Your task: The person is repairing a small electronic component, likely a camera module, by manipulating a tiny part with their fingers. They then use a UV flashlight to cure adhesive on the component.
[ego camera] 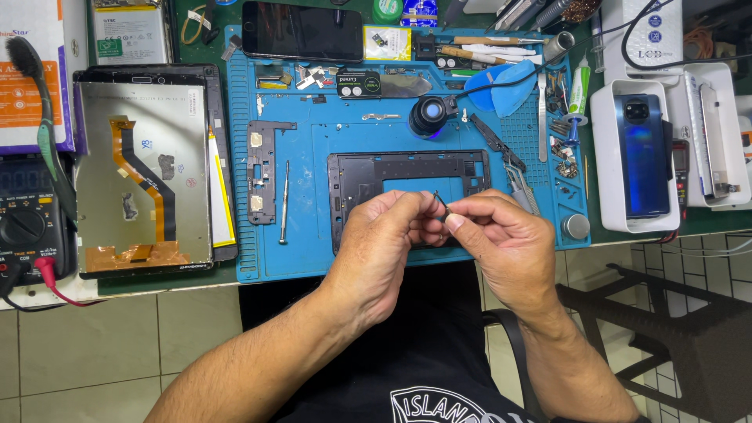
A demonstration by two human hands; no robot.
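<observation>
Work mat [313, 235]: bright blue, ribbed along its edges. Tablet frame [407, 168] on the mat: black. Bracket plate [262, 172]: dark grey with pale square pads. Screwdriver [283, 202]: silver. Opened tablet back [141, 168]: silver-grey sheet crossed by an orange flex ribbon [141, 176], copper-coloured tape at the bottom edge. Loupe [428, 116]: black. Triangular picks [501, 84]: blue. Phone [644, 153] in the white holder [607, 164]: glossy blue. Multimeter [27, 227]: black, with a red lead [47, 278]. Small part [441, 205] pinched between the left hand [384, 243] and right hand [501, 239]: dark. Floor tiles [94, 345]: pale beige. Shirt [415, 368]: black with white print.
</observation>
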